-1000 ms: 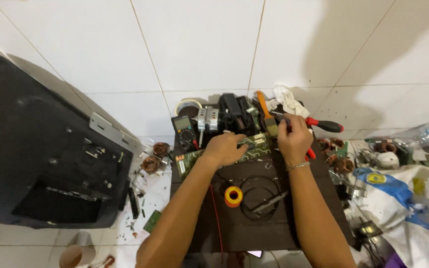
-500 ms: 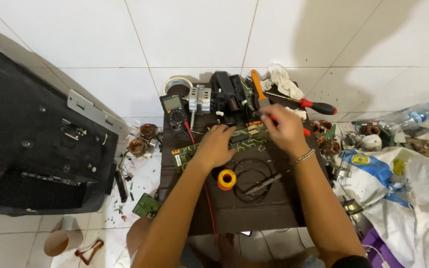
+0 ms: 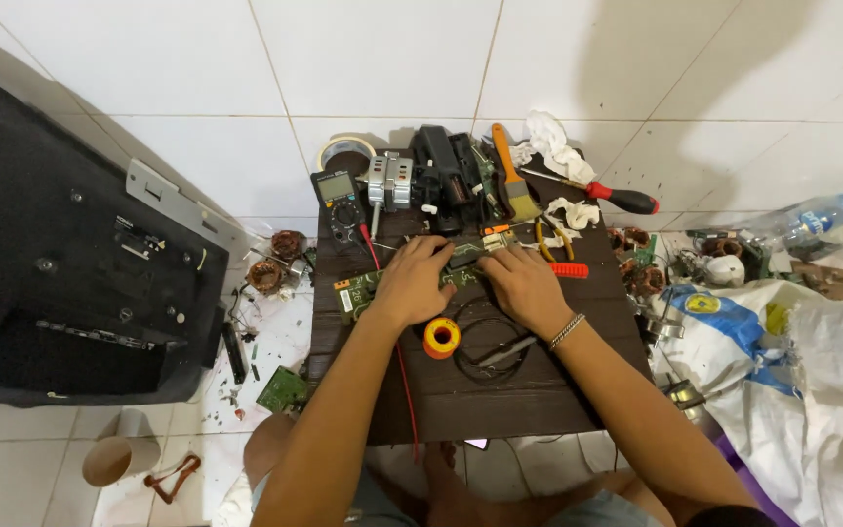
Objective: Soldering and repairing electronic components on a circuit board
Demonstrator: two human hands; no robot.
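A green circuit board (image 3: 412, 273) lies across the far middle of a dark wooden work board (image 3: 500, 390) set on the white tiled floor, and both of the person's hands are down on it. The left hand (image 3: 414, 281) covers the board's left half, fingers bent and pressed together on top of it, pinning it flat; the right hand (image 3: 524, 283) rests on the right end, fingers curled close, though I cannot tell whether they pinch anything small beneath them. It looks like a steadying or positioning step: the board is being held in place, with no tool in either hand. The next move, I'd judge, calls for one hand to keep its pressure on while the other frees itself to pick something up. Just nearer the person sit a small orange spool (image 3: 441, 338) and a loop of dark wire (image 3: 488, 344). Beyond the hands a multimeter (image 3: 337, 191) stands with its red lead (image 3: 404, 371) running down the wood, next to an orange-handled brush (image 3: 509, 176) and a red-handled screwdriver (image 3: 609, 195). A large black television back (image 3: 60, 283) leans at the left, and white sacks (image 3: 792, 371) are heaped at the right.
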